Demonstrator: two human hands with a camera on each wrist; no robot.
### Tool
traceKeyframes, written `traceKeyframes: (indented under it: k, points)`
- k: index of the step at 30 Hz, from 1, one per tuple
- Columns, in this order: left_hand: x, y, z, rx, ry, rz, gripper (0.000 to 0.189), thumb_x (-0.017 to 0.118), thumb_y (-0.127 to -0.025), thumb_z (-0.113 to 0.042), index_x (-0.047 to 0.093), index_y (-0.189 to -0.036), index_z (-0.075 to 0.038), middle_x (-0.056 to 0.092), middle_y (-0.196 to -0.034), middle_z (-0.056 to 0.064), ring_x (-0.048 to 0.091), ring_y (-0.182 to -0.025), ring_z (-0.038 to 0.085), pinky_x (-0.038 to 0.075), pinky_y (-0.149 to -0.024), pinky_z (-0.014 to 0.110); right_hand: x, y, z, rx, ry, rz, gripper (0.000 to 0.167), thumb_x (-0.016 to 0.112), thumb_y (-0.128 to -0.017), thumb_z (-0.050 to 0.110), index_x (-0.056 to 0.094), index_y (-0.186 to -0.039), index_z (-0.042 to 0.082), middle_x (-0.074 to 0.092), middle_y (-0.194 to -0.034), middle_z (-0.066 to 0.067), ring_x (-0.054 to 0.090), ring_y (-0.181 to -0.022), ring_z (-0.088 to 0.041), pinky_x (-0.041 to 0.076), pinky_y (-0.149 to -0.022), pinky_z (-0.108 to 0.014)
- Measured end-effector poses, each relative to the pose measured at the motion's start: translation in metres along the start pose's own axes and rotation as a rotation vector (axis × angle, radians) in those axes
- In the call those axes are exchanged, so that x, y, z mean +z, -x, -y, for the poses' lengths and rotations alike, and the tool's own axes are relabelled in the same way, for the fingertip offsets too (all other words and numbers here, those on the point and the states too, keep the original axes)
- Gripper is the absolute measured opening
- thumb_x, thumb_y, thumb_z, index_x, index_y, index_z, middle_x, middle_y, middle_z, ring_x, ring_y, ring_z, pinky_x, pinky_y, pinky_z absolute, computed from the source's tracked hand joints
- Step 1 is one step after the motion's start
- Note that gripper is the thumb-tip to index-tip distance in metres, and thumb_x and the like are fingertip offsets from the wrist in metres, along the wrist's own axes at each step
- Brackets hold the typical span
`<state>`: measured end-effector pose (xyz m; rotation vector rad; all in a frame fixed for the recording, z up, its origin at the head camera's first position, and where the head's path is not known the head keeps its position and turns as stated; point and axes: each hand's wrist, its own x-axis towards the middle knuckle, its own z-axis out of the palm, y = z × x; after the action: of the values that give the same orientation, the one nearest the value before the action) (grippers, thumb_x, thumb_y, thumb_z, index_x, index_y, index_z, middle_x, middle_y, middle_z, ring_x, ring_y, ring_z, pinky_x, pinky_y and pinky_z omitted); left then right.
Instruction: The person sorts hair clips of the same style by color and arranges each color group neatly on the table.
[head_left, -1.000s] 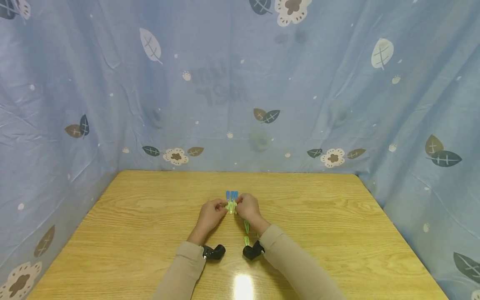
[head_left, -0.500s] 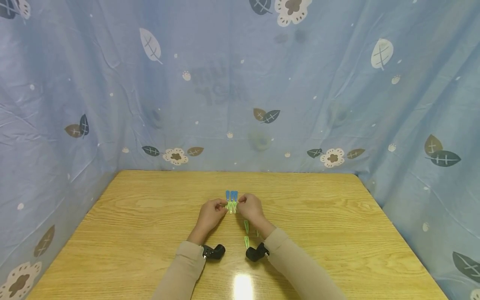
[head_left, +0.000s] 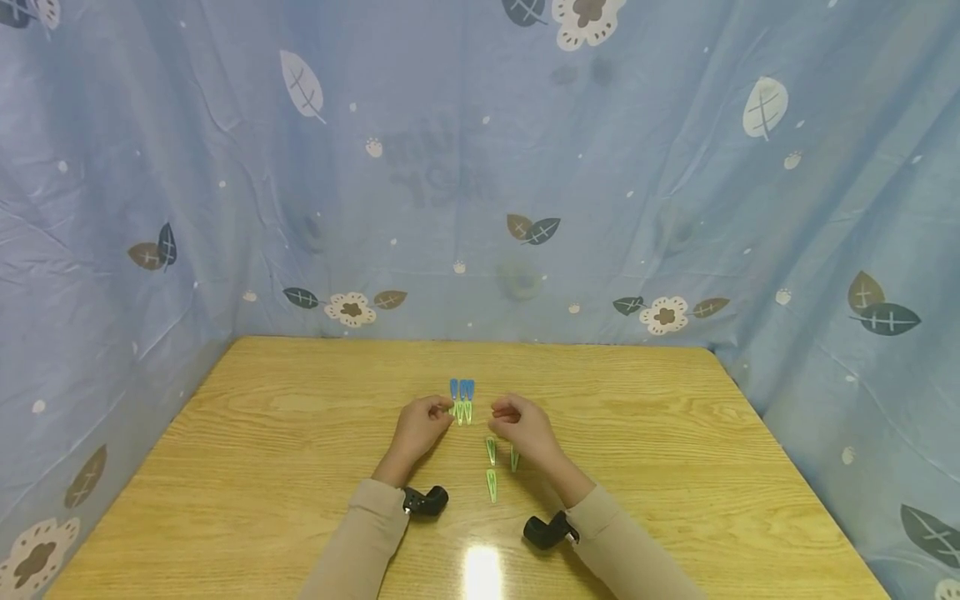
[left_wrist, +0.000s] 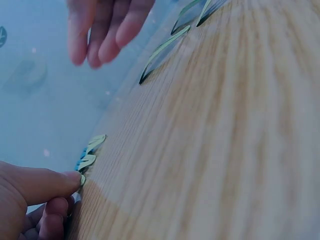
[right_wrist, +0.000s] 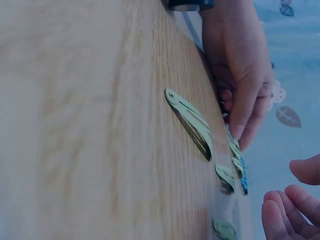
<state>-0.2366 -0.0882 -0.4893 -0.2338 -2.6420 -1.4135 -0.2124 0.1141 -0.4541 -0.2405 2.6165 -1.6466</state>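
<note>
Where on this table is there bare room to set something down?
The table is bare from the left hand to the left edge, from the right hand to the right edge, and behind the blue clips. Crowded: the green row beside the left hand, and around the three loose green clips.

"What lettering appears in the head view?"

"Two rows of faint dark grey letters (head_left: 431,188), blurred, stand on the blue fabric curtain printed with leaves and flowers (head_left: 450,83), left of centre."

"Can either row be read?"

"Only in part. The lower row appears to include 'er', its other marks too faint to tell; the upper row is too smudged to make out, and neither yields a full word."
</note>
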Motion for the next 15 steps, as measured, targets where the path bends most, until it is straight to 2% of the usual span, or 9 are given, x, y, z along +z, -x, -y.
traceKeyframes:
  k: [7,15]
  points:
    - [0.000,-0.001,0.001,-0.021,-0.004,0.007,0.021,0.069,-0.083,-0.010,0.071,-0.103,-0.004,0.063,-0.077,0.004,0.051,-0.067,0.011,0.044,-0.060,0.025,-0.014,0.017,-0.004,0.017,-0.020,-0.033,0.028,0.069,-0.084,0.007,0.064,-0.110,-0.003,0.065,-0.102,-0.013,0.062,-0.091,-0.021,0.053,-0.078,-0.033]
    - [0.000,0.000,0.000,-0.018,0.005,0.004,0.021,0.070,-0.082,-0.009,0.072,-0.102,-0.004,0.062,-0.076,0.003,0.051,-0.067,0.011,0.044,-0.060,0.025,-0.019,0.037,-0.021,0.067,-0.073,-0.053,0.027,0.068,-0.084,0.004,0.063,-0.109,-0.005,0.065,-0.100,-0.013,0.061,-0.088,-0.018,0.052,-0.073,-0.024]
